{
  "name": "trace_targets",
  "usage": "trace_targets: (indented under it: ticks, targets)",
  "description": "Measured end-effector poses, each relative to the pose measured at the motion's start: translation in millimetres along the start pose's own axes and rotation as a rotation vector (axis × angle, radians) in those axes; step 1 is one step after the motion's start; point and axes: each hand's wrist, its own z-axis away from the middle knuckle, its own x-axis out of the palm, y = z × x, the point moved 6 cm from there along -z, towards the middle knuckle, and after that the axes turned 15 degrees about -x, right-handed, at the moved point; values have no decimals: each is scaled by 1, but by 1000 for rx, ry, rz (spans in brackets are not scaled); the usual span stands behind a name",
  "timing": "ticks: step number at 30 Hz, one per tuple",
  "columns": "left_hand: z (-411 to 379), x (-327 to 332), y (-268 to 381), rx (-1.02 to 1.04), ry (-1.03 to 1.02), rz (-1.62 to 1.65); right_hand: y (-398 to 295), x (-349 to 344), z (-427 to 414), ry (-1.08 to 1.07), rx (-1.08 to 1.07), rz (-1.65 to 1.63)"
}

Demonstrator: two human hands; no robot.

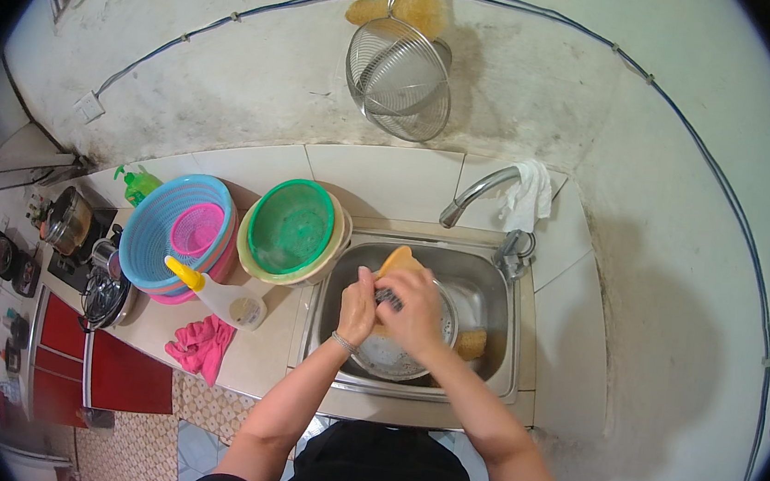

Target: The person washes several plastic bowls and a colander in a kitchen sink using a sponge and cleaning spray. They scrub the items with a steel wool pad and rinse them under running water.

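Observation:
Over the sink (504,363), my hands meet above a round metal basin (390,363) of sudsy water. My left hand (356,313) grips an orange-yellow utensil (398,259) whose far end sticks up beyond my fingers. Its exact kind is hidden by the hands. In my right hand (417,306), blurred, is a dark grey scourer (389,299), pressed close to the utensil and the left palm. A brown loofah piece (471,344) lies in the sink, right of the basin.
Left of the sink stand stacked basins with a green colander (292,227) and a blue basket (173,234). A spray bottle (236,303) and pink cloth (201,348) lie nearer. The faucet (480,190) arches behind the sink; wire strainers (400,78) hang above.

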Motion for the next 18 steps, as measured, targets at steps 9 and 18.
trace_targets:
  ticks: [9, 18]
  targets:
    - [-5, -16, -28, -120, -176, 72, 139, 30, 103, 86, 843, -492]
    - [-11, -15, -22, -37, -261, -152, 39, -22, -5, 9, 61, -138]
